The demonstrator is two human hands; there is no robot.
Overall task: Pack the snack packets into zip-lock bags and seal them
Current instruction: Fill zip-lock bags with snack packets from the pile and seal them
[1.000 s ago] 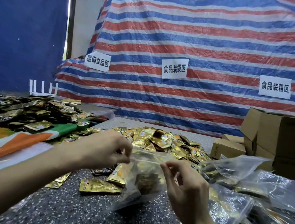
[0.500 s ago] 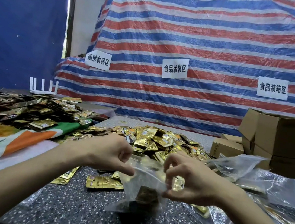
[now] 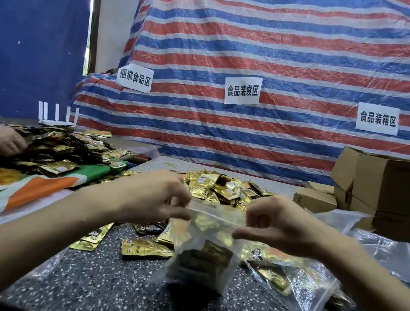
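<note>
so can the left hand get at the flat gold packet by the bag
Probably yes: the packet lies uncovered on the table near the left hand, though that hand is busy pinching the bag.

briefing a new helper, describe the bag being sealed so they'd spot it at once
Over the speckled dark table before the striped tarp, the left hand and right hand are close together. They pinch the top of a clear bag holding gold packets. Unlike the bags lying to its right, it alone is held upright.
</note>
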